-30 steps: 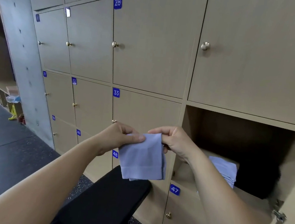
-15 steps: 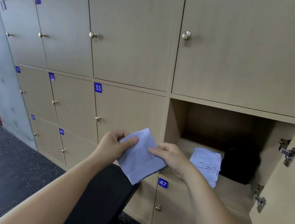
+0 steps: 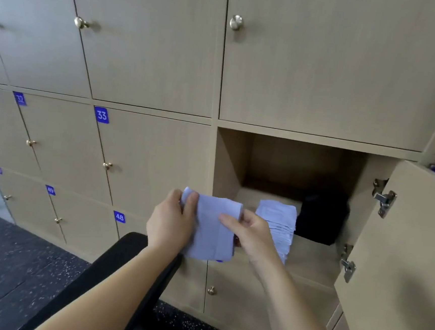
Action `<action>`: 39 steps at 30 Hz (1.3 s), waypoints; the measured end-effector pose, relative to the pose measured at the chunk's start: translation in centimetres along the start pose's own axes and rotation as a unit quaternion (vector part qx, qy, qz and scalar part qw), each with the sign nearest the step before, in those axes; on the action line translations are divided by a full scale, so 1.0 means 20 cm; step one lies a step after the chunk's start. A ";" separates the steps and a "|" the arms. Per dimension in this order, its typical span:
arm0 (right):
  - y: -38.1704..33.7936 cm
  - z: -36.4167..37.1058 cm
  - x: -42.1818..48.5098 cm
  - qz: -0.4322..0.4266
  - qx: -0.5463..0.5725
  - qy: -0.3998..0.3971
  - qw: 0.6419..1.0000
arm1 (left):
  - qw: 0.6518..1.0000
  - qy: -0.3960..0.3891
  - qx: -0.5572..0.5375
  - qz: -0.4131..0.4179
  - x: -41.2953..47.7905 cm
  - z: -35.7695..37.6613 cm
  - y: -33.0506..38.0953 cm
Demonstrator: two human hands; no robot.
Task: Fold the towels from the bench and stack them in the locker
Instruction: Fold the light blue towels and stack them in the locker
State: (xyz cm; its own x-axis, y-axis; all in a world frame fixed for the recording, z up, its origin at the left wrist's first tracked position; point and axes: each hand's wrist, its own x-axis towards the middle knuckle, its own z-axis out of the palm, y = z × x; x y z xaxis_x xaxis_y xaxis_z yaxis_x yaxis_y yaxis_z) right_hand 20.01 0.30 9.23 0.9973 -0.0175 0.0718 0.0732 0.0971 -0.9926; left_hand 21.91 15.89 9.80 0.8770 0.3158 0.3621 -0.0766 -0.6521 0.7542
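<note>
Lilac-blue folded towel (image 3: pixel 213 233) gripped from both sides, head view. Left hand (image 3: pixel 171 224) clamping the top left corner, fingers (image 3: pixel 192 202) curled over the upper edge. Right hand (image 3: pixel 252 233) pinching the right edge, fingers (image 3: pixel 228 218) laid across the cloth front. Held in the air, hanging below both sets of fingers, at the lower left corner of the open locker (image 3: pixel 231 160). Just right of the right fingers and behind them: stack of folded towels (image 3: pixel 276 214) on the locker floor, black bundle (image 3: pixel 322 218) just beside it, further right. Locker door (image 3: pixel 400 259) swung open, far right. Black counter (image 3: pixel 113 258) below the left fingers, under the left forearm.
</note>
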 end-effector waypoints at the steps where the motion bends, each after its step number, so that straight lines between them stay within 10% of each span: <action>1: 0.04 0.00 -0.01 -0.029 -0.021 0.035 0.999 | 1.000 0.002 -0.004 -0.007 -0.01 0.04 0.01; 6: 0.19 -0.03 -0.01 -0.130 -0.180 0.235 0.946 | 1.000 -0.009 -0.013 -0.015 -0.07 0.18 0.03; 13: 0.29 -0.16 0.06 -0.109 -0.238 0.280 0.924 | 0.990 -0.083 -0.097 -0.052 -0.09 0.35 0.00; 20: 0.44 -0.42 0.15 -0.004 -0.248 0.286 0.925 | 0.880 -0.318 -0.264 -0.236 -0.06 0.57 -0.12; 26: 0.38 -0.69 0.39 0.083 -0.247 0.204 0.944 | 0.900 -0.317 -0.237 -0.182 0.15 0.80 -0.01; 39: 0.34 -0.95 0.93 0.095 -0.158 0.313 0.932 | 0.926 -0.290 -0.219 -0.108 0.57 1.30 0.16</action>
State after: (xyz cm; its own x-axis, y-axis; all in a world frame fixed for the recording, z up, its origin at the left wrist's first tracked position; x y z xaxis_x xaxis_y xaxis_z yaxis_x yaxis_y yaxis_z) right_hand 38.88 -18.27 1.93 0.7831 -0.6166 -0.0809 -0.2091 -0.1385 -0.9680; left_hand 44.12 -0.47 2.03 0.9917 -0.0997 -0.0813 0.0558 -0.2360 0.9702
